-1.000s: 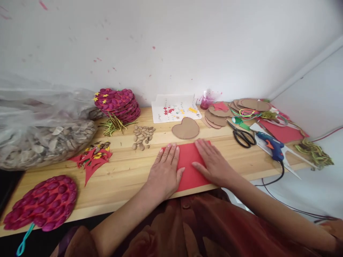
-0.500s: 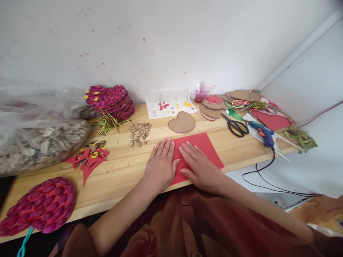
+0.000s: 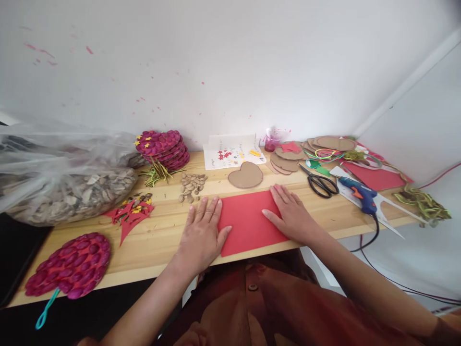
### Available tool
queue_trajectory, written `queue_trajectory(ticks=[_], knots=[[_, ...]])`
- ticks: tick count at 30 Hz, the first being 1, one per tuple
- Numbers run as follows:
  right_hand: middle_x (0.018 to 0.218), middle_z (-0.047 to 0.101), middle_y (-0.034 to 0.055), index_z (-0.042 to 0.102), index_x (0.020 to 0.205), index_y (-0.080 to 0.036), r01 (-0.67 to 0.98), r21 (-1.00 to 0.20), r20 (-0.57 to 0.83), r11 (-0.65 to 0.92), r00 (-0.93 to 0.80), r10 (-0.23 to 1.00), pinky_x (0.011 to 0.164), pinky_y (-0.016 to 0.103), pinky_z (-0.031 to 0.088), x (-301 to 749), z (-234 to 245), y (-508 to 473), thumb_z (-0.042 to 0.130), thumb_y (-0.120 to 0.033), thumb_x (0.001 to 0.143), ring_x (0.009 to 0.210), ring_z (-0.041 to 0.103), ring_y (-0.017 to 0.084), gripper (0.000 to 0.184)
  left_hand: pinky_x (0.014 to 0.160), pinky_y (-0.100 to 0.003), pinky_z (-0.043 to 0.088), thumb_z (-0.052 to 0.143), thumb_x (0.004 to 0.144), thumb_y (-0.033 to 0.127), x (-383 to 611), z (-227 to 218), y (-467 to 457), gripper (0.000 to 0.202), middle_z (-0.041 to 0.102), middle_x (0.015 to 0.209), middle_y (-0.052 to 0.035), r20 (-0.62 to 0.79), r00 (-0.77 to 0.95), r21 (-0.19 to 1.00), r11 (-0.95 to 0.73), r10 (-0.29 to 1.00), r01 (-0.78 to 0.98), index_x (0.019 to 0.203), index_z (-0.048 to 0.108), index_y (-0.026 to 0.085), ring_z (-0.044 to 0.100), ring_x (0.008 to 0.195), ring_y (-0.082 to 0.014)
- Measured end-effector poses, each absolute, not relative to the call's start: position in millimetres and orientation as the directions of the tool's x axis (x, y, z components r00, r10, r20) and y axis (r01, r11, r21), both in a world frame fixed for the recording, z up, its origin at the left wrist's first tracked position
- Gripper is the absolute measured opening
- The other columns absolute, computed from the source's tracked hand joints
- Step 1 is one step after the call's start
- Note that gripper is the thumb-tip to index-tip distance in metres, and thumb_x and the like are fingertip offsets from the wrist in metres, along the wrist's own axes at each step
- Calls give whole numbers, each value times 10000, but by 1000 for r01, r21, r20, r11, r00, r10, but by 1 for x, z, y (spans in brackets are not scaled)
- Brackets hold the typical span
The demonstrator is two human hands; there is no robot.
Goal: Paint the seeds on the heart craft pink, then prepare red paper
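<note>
A red sheet of paper (image 3: 248, 223) lies flat at the front edge of the wooden table. My left hand (image 3: 203, 230) rests flat with its fingers stretched out, over the sheet's left edge and the wood beside it. On the right edge lies my right hand (image 3: 291, 214), also flat, its thumb pointing inward over the paper. Just behind the sheet is a heart-shaped cardboard piece (image 3: 246, 175) with a dark outline. Neither hand grips anything.
Black scissors (image 3: 319, 182) and a blue glue gun (image 3: 362, 194) lie on the right. Cardboard shapes (image 3: 288, 158) are piled behind. Loose shells (image 3: 192, 186), red paper scraps (image 3: 133, 216), a purple-studded heart (image 3: 74, 264) and a plastic bag of shells (image 3: 93, 192) occupy the left.
My hands have moved apart, from the middle of the red sheet out to its left and right edges, so its centre now shows. The camera view has shifted slightly.
</note>
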State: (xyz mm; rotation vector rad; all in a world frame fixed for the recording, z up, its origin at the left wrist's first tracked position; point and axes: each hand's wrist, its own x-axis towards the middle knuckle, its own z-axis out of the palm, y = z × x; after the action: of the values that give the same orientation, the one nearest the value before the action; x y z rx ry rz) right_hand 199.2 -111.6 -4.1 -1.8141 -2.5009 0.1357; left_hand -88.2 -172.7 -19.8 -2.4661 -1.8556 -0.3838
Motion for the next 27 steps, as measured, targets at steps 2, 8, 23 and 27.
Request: queue_trajectory(ticks=[2, 8, 23, 27], knots=[[1722, 271, 192, 260, 1660, -66, 958, -87, 7, 275, -275, 961, 1298, 562, 243, 204, -7, -111, 306, -653, 1030, 1625, 213, 339, 863, 1269, -633, 276, 384, 1057, 418, -91, -22, -174, 603, 476, 1625, -129, 244, 224, 114, -258, 943, 959, 1581, 476, 134, 360, 1558, -380], [1707, 287, 223, 291, 1638, -21, 947, -140, 72, 291, -283, 956, 1298, 547, 249, 204, -10, -114, 334, -606, 1031, 1611, 262, 338, 844, 1250, -634, 311, 406, 1042, 311, -96, -21, -175, 505, 613, 1512, -149, 338, 212, 152, -275, 917, 949, 1482, 576, 131, 473, 1491, -370], [1681, 372, 198, 351, 1631, -97, 884, -306, 143, 352, -323, 935, 1282, 579, 294, 212, -13, -121, 451, -521, 1014, 1596, 298, 356, 756, 915, -411, 511, 783, 791, 345, -81, 21, -101, 207, 737, 987, -112, -16, 62, 455, -48, 998, 889, 907, 724, 183, 676, 1002, -309], [1673, 390, 203, 315, 1643, -128, 793, -506, 207, 340, -271, 940, 1282, 593, 293, 216, -14, -118, 573, -502, 947, 1576, 341, 364, 831, 696, -315, 464, 740, 800, 407, -83, 26, -94, 218, 707, 801, -36, -90, 64, 719, 20, 994, 695, 776, 658, 207, 632, 749, -219]])
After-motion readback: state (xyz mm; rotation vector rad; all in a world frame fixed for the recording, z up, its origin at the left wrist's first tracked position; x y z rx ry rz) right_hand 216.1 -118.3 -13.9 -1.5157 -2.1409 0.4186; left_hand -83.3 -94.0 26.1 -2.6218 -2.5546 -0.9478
